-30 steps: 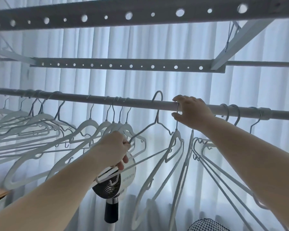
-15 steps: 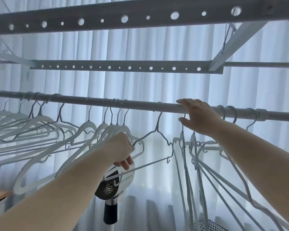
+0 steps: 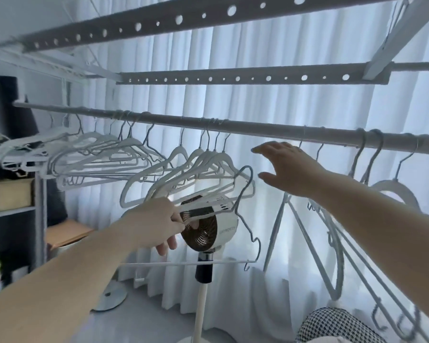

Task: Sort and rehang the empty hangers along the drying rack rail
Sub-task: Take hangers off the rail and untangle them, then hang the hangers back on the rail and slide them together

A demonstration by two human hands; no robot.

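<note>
A grey rail (image 3: 258,128) runs across the view with several white hangers (image 3: 97,154) hooked on its left half and more hangers (image 3: 332,231) hanging at the right. My left hand (image 3: 159,221) grips the shoulder of a thin wire hanger (image 3: 245,209) that is off the rail, its hook below the rail and its bar hanging low. My right hand (image 3: 285,167) is spread open just under the rail, holding nothing, between the two groups of hangers.
A standing fan (image 3: 208,226) on a pole sits right behind the held hanger. Perforated rack bars (image 3: 233,78) run overhead. White curtains hang behind. A shelf unit (image 3: 15,194) with boxes stands at the left, and a patterned basket (image 3: 332,325) is at the bottom right.
My left hand has lifted the wire hanger off the rail and lowered it. My right hand let go of the rail and opened. The view swung left.
</note>
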